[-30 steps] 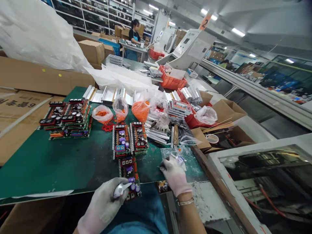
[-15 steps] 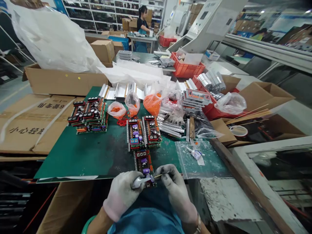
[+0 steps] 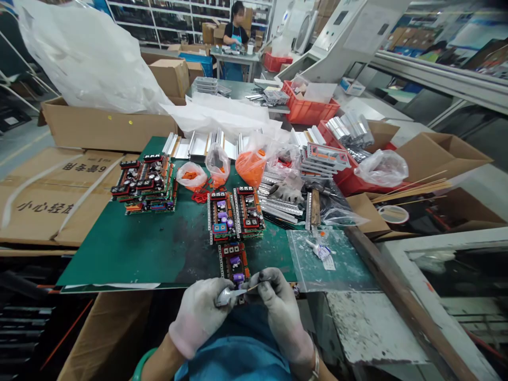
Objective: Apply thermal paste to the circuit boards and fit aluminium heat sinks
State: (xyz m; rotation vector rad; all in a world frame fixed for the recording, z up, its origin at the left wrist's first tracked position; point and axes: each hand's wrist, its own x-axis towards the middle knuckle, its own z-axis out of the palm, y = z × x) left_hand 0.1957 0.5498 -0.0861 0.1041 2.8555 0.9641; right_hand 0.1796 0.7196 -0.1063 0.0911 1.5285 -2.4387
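My gloved left hand (image 3: 200,312) is closed around a small silvery tube (image 3: 225,297) at the near edge of the green mat (image 3: 135,248). My gloved right hand (image 3: 278,304) pinches a thin wooden stick (image 3: 254,286) whose tip meets the tube's nozzle. Both hands hover over the near end of a circuit board (image 3: 234,263) with purple capacitors. Two more boards (image 3: 236,214) lie side by side just beyond it. A stack of boards (image 3: 145,182) sits at the mat's far left.
Orange-filled plastic bags (image 3: 248,166) and aluminium heat-sink strips (image 3: 278,203) crowd the mat's far side. A clear bag with a small tube (image 3: 321,251) lies right. Red bins (image 3: 307,111), cardboard boxes (image 3: 103,127) surround. Another person (image 3: 237,26) works at a far table.
A second ago my right hand was out at the clear bag on the right; it came back to the tube in my left hand, and the stick now touches the nozzle. The view turned left.
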